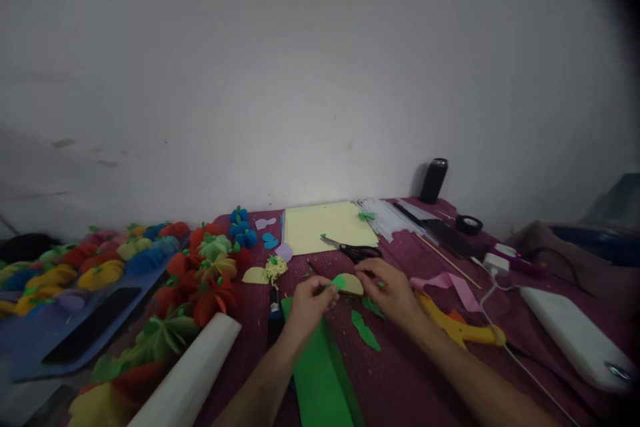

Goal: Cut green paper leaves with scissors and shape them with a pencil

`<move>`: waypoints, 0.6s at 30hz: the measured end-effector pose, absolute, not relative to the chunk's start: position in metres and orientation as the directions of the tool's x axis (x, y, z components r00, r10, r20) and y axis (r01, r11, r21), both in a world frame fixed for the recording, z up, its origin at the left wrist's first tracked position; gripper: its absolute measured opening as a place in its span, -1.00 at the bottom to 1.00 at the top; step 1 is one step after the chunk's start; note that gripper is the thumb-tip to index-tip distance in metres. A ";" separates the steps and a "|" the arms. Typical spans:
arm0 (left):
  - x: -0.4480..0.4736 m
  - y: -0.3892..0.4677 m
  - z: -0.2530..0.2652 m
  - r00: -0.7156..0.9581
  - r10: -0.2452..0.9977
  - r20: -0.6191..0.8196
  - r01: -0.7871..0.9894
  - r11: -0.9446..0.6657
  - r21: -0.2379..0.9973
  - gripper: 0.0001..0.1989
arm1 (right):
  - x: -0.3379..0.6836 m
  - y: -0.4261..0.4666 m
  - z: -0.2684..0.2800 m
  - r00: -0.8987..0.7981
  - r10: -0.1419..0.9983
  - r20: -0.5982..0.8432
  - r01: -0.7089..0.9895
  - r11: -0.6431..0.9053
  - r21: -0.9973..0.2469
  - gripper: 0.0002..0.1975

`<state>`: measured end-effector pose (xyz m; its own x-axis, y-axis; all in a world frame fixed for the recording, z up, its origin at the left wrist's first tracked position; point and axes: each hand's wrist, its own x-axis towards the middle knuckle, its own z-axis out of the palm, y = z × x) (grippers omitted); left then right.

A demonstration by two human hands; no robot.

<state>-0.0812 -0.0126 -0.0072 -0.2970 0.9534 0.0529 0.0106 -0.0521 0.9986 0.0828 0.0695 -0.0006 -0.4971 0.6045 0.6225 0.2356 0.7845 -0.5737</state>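
My left hand [311, 303] is closed, its fingertips pinching a small green foam piece [339, 281]. Just right of that, a pale yellow half-round piece [353, 285] lies between my hands, partly behind the green piece. The fingers of my right hand [393, 290] are curled at the right end of the half-round; what they grip is hidden. Below my right hand lies a green leaf-shaped piece [365, 331], with more green scraps [373, 307] partly covered by the fingers. Black-handled scissors [353, 251] rest behind my hands. A long green sheet [320, 373] runs below my left forearm.
Many colourful foam flowers [215, 273] and a white roll [193, 373] crowd the left. Yellow sheets [325, 223] lie at the back. On the right are a yellow glue gun [463, 330], pink ribbon [450, 285], white cable, white box [575, 337] and black bottle [434, 180].
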 end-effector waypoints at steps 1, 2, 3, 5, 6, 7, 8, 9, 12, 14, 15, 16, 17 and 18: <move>-0.080 -0.013 -0.008 -0.295 0.954 0.059 0.015 -0.057 0.998 -0.74 | 0.083 0.070 -0.001 -0.486 0.702 0.521 0.193 0.667 -0.720 -0.83; -0.079 -0.013 -0.008 -0.290 0.955 0.065 0.021 -0.062 0.998 -0.77 | 0.082 0.070 -0.002 -0.508 0.757 0.410 0.142 0.544 -0.827 -0.80; -0.077 -0.013 -0.008 -0.282 0.957 0.070 0.029 -0.064 0.997 -0.80 | 0.082 0.068 -0.003 -0.550 0.772 0.318 0.093 0.436 -0.895 -0.78; -0.073 -0.015 -0.009 -0.267 0.961 0.072 0.040 -0.063 0.997 -0.84 | 0.080 0.065 -0.004 -0.647 0.733 0.210 0.029 0.299 -0.954 -0.78; -0.072 -0.015 -0.009 -0.263 0.962 0.070 0.044 -0.061 0.997 -0.85 | 0.079 0.063 -0.004 -0.674 0.715 0.184 0.019 0.265 -0.964 -0.79; -0.071 -0.016 -0.008 -0.263 0.962 0.067 0.044 -0.058 0.997 -0.86 | 0.079 0.061 -0.004 -0.685 0.709 0.168 0.017 0.246 -0.969 -0.80; -0.070 -0.017 -0.007 -0.266 0.962 0.065 0.040 -0.056 0.998 -0.85 | 0.079 0.060 -0.004 -0.684 0.711 0.162 0.018 0.238 -0.971 -0.80; -0.070 -0.018 -0.007 -0.270 0.961 0.064 0.036 -0.057 0.998 -0.85 | 0.079 0.059 -0.003 -0.671 0.723 0.168 0.017 0.241 -0.970 -0.79; -0.071 -0.020 -0.004 -0.282 0.957 0.069 0.023 -0.065 0.998 -0.84 | 0.081 0.058 0.000 -0.608 0.763 0.221 -0.009 0.271 -0.963 -0.79; -0.072 -0.021 -0.003 -0.284 0.956 0.073 0.015 -0.072 0.997 -0.85 | 0.082 0.058 0.000 -0.606 0.769 0.204 -0.032 0.233 -0.972 -0.82; -0.071 -0.022 -0.003 -0.288 0.955 0.075 0.008 -0.076 0.997 -0.86 | 0.082 0.058 -0.001 -0.615 0.767 0.184 -0.043 0.200 -0.979 -0.82; -0.071 -0.022 -0.002 -0.290 0.954 0.075 0.001 -0.078 0.997 -0.86 | 0.082 0.058 -0.002 -0.628 0.761 0.164 -0.054 0.168 -0.984 -0.81; -0.070 -0.023 -0.002 -0.291 0.954 0.071 -0.008 -0.077 0.997 -0.85 | 0.081 0.058 -0.004 -0.638 0.755 0.150 -0.061 0.144 -0.988 -0.79; -0.070 -0.024 -0.001 -0.293 0.954 0.062 -0.020 -0.071 0.997 -0.85 | 0.081 0.059 -0.005 -0.645 0.751 0.142 -0.064 0.133 -0.989 -0.79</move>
<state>-0.0695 -0.0237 -0.0013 -0.2935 0.9539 0.0624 -0.0195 -0.0713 0.9973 0.0809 0.0586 -0.0049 -0.6453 0.7505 0.1425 -0.0643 0.1325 -0.9891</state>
